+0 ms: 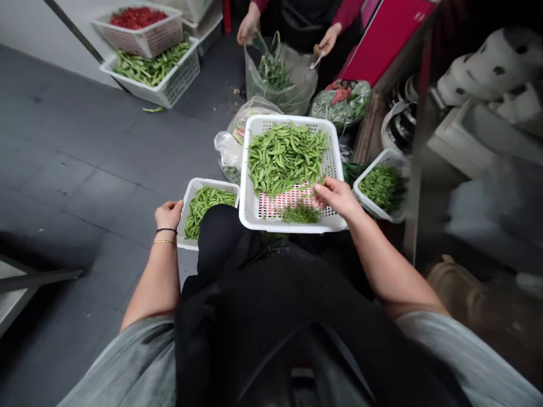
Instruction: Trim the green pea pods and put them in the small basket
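Note:
A white slotted basket (292, 228) rests over my lap, with a heap of green pea pods (286, 155) across its far side. A small pile of thin green trimmings (300, 213) lies at its near edge. My right hand (336, 196) is over the basket's right side, thumb and fingers pinched on a green pea pod (319, 182). Lower on the left, a smaller white basket (189, 243) holds more pea pods (208, 204). My left hand (168, 215) is closed just outside that basket's left rim; whatever its fingers hold is hidden.
Across from me, a co-worker's hands (249, 25) are at a clear bag (303, 93) of long green stalks. Stacked baskets (172, 93) with red and green vegetables stand back left. A basket of leafy greens (384, 183) sits right, beside a metal shelf post (418, 147). Bagged vegetables (341, 107) lie behind.

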`<state>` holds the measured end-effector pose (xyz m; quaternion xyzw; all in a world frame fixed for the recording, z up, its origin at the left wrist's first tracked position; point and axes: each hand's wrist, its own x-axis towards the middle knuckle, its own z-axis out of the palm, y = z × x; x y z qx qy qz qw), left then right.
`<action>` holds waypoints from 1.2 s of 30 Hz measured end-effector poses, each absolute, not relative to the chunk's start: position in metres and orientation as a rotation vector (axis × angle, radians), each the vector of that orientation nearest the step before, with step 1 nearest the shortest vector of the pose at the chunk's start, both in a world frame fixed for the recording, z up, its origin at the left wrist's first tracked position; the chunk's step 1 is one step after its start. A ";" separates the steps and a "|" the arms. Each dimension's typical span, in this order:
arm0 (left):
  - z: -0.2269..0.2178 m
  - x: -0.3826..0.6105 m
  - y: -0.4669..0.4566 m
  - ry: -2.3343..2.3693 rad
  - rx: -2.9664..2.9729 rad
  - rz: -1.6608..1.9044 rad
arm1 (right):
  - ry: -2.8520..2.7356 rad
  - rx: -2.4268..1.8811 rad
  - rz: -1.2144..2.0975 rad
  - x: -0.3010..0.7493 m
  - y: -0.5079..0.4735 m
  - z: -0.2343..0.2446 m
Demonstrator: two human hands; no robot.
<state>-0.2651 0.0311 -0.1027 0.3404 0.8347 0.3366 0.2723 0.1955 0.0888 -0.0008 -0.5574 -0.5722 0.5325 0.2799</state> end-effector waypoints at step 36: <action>0.000 -0.040 0.013 0.672 0.733 0.649 | -2.230 -0.798 1.230 0.154 0.005 0.013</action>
